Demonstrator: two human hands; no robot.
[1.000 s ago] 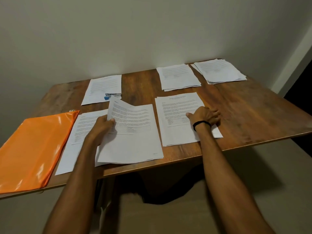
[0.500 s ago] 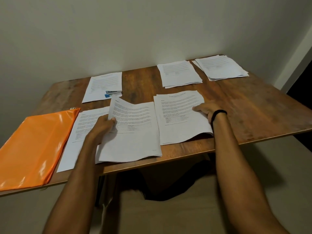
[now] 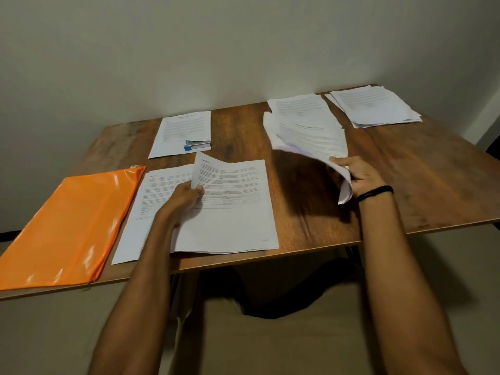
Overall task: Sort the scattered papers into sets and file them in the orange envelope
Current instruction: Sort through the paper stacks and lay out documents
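The right hand (image 3: 362,176), which a second ago rested on the set of papers (image 3: 311,138) lying near the front edge of the table (image 3: 433,182), now grips that set by its right side and holds it off the wood, pages bowed and blurred. The patch where the set lay is now bare and shadowed. The raised pages now overlap the stack (image 3: 297,104) at the far edge.

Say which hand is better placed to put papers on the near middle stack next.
Probably right. The right hand holds a lifted sheaf in the air just beside that stack; the left hand is busy pinching up the stack's left edge.
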